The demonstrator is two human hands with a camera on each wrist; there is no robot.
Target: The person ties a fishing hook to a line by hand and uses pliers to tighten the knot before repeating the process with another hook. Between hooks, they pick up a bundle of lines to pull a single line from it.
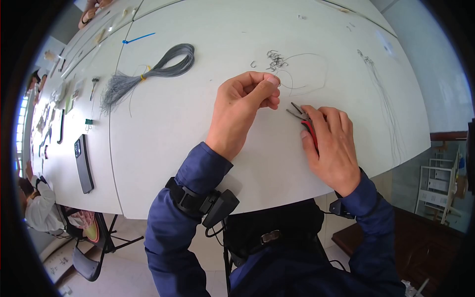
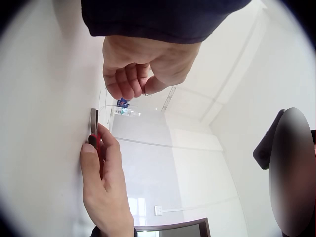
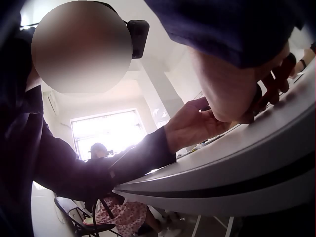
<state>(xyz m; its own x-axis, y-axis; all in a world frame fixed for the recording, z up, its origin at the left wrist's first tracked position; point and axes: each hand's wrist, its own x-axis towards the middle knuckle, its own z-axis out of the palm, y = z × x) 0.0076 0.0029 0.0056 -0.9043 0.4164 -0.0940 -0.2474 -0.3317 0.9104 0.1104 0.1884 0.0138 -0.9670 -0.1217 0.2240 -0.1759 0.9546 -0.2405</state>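
Note:
Between thumb and forefinger my left hand (image 1: 242, 101) pinches a small fish hook (image 2: 145, 93), whose curve peeks out at the fingertips in the left wrist view. A thin line (image 1: 292, 79) loops over the table beside those fingertips. Close to the tabletop, my right hand (image 1: 334, 143) holds pliers (image 1: 310, 129) with red and black handles; their jaws are spread and point toward the left hand. Just beyond the left hand lies a small pile of fish hooks (image 1: 277, 61), with a single hook (image 1: 253, 64) to its left.
A grey bundle of line (image 1: 173, 63), tied with yellow, lies at the left of the white table (image 1: 168, 123). Hooks with long lines (image 1: 380, 86) stretch along the right side. A phone (image 1: 84, 163) and a blue cable tie (image 1: 138, 38) lie further left. Other people sit nearby.

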